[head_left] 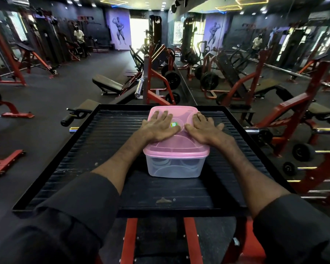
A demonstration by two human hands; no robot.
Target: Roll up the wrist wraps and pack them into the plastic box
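Observation:
A clear plastic box (174, 167) with a pink lid (176, 147) stands on a black ribbed platform (95, 149). The lid sits on the box. Dark rolled shapes show faintly through the box's front wall; I cannot tell what they are. My left hand (159, 126) lies flat on the left half of the lid, fingers spread and pointing away. My right hand (204, 127) lies flat on the right half in the same way. Neither hand holds anything. A small green sticker (174, 124) shows on the lid between the thumbs.
The platform has a raised rim and rests on a red metal frame (130, 242). Around it stand red and black gym machines, benches and weight plates (172, 79). A mirror wall runs along the right. A person (80, 40) stands far back at the left.

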